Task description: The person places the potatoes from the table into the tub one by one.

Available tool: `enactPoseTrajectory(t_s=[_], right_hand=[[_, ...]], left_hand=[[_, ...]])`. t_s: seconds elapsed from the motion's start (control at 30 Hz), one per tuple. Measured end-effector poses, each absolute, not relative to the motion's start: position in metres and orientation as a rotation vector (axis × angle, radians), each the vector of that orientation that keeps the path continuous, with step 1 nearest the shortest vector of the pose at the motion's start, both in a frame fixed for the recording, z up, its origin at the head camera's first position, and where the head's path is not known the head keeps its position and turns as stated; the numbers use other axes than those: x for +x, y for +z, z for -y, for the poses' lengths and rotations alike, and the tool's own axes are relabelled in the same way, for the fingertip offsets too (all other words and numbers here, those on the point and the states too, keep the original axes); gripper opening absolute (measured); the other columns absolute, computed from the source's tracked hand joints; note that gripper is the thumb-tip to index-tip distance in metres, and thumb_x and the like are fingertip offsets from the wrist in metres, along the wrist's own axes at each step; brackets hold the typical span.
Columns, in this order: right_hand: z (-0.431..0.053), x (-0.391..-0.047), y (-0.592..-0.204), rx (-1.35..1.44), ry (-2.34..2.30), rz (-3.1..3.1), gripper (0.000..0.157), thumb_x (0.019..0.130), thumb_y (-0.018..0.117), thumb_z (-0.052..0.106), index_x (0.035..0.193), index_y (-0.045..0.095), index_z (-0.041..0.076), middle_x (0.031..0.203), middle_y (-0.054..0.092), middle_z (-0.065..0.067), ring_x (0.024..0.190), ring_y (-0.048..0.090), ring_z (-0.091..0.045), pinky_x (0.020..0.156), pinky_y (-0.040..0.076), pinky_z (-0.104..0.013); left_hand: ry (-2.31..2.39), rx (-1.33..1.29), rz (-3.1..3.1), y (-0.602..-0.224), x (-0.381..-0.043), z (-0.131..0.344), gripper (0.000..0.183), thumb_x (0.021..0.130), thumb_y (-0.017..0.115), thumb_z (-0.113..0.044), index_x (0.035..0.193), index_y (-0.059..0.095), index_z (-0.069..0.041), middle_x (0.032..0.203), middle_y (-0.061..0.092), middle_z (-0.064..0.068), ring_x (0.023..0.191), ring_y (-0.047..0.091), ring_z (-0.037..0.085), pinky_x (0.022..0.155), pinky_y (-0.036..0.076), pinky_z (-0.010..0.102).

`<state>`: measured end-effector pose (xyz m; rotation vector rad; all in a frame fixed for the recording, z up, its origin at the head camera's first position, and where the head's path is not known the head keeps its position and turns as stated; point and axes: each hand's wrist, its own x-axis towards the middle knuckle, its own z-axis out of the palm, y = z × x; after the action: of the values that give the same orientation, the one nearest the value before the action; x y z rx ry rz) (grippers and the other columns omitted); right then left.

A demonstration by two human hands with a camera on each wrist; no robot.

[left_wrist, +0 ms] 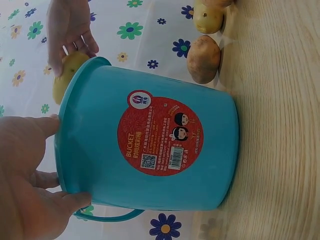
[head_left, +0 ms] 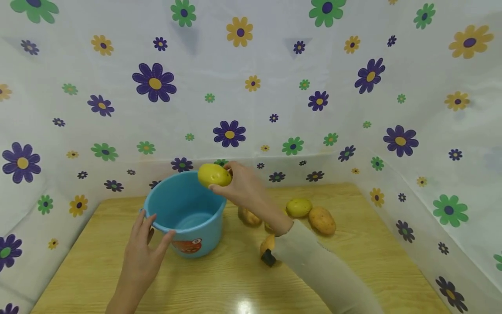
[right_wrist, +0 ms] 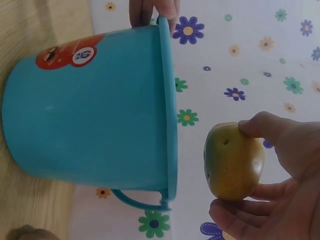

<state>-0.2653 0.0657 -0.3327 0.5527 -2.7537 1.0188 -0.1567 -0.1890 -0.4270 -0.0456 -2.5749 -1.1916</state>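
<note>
A blue plastic bucket with a red label stands upright on the wooden table. My left hand holds its rim at the near left side, thumb and fingers spread along the edge. Above the bucket's far right rim, my right hand grips a smooth yellow potato between thumb and fingers. In the right wrist view the held potato shows a greenish patch and is apart from the rim. The part of the bucket's inside that shows in the head view is bare.
Right of the bucket lie several potatoes, among them a yellow one and a brown one. A brownish potato sits close by the bucket, partly behind my right forearm. A small dark object lies nearer me. Flower-printed sheeting encloses the table.
</note>
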Motion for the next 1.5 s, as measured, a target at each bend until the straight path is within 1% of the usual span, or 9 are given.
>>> enactPoseTrajectory(t_s=[0.27,0.57,0.83,0.97,1.1,1.17,1.33,1.4,1.5], right_hand=[[-0.038,-0.267,-0.339,0.563,1.068,2.791,0.063,0.088,0.082,0.042,0.132,0.06,0.002,0.112,0.066,-0.008,0.088,0.06,-0.018,0.068,0.058,-0.02],[-0.02,-0.277,-0.352,0.575,0.969,2.798,0.06,0.088,0.082,0.04,0.128,0.063,0.0,0.106,0.067,-0.008,0.083,0.058,-0.017,0.061,0.052,-0.017],[-0.011,-0.287,-0.362,0.559,0.827,2.775,0.056,0.086,0.083,0.044,0.119,0.067,0.001,0.095,0.066,-0.005,0.077,0.057,-0.015,0.054,0.046,-0.017],[-0.009,-0.29,-0.368,0.548,0.75,2.766,0.057,0.086,0.082,0.047,0.117,0.067,0.003,0.093,0.066,-0.004,0.077,0.055,-0.015,0.055,0.044,-0.017],[-0.008,-0.293,-0.374,0.553,0.683,2.74,0.059,0.087,0.08,0.052,0.118,0.068,0.004,0.095,0.067,-0.004,0.08,0.054,-0.016,0.06,0.043,-0.02],[-0.007,-0.294,-0.376,0.553,0.693,2.73,0.057,0.088,0.079,0.052,0.119,0.069,0.004,0.097,0.068,-0.004,0.082,0.056,-0.017,0.064,0.046,-0.022],[-0.007,-0.294,-0.379,0.542,0.752,2.723,0.054,0.092,0.078,0.047,0.123,0.072,0.003,0.115,0.073,-0.01,0.105,0.064,-0.024,0.088,0.06,-0.034],[-0.007,-0.294,-0.379,0.544,0.758,2.723,0.053,0.093,0.078,0.046,0.125,0.072,0.003,0.123,0.072,-0.011,0.114,0.063,-0.026,0.095,0.061,-0.039],[-0.008,-0.295,-0.38,0.553,0.778,2.712,0.048,0.094,0.077,0.041,0.124,0.073,0.003,0.124,0.071,-0.012,0.12,0.061,-0.027,0.098,0.06,-0.04]], left_hand=[[-1.209,-0.029,2.591,-0.426,-0.155,0.19,0.078,0.102,0.067,-0.039,0.155,0.033,0.008,0.169,0.007,0.026,0.146,0.03,0.054,0.111,0.041,0.06],[-1.206,-0.035,2.583,-0.427,-0.157,0.188,0.077,0.102,0.067,-0.038,0.154,0.034,0.008,0.169,0.007,0.027,0.147,0.028,0.054,0.111,0.04,0.062],[-1.219,-0.018,2.604,-0.425,-0.157,0.188,0.08,0.102,0.066,-0.042,0.155,0.033,0.008,0.17,0.006,0.026,0.147,0.028,0.053,0.112,0.04,0.062],[-1.241,-0.013,2.608,-0.424,-0.156,0.188,0.08,0.102,0.066,-0.042,0.155,0.032,0.007,0.17,0.004,0.025,0.148,0.026,0.053,0.113,0.039,0.062],[-1.243,-0.014,2.606,-0.424,-0.156,0.188,0.079,0.102,0.066,-0.041,0.155,0.033,0.008,0.17,0.004,0.025,0.149,0.025,0.053,0.113,0.038,0.062],[-1.244,-0.017,2.602,-0.425,-0.157,0.188,0.079,0.102,0.066,-0.041,0.155,0.033,0.007,0.17,0.004,0.025,0.148,0.025,0.053,0.113,0.038,0.062],[-1.243,-0.035,2.585,-0.426,-0.158,0.188,0.078,0.102,0.067,-0.039,0.154,0.033,0.008,0.17,0.006,0.025,0.149,0.025,0.053,0.113,0.039,0.062],[-1.24,-0.041,2.58,-0.426,-0.158,0.189,0.077,0.102,0.067,-0.038,0.154,0.034,0.008,0.169,0.006,0.026,0.149,0.025,0.053,0.112,0.039,0.061],[-1.235,-0.045,2.574,-0.428,-0.157,0.189,0.076,0.102,0.068,-0.037,0.154,0.035,0.008,0.169,0.007,0.026,0.148,0.026,0.053,0.112,0.039,0.059]])
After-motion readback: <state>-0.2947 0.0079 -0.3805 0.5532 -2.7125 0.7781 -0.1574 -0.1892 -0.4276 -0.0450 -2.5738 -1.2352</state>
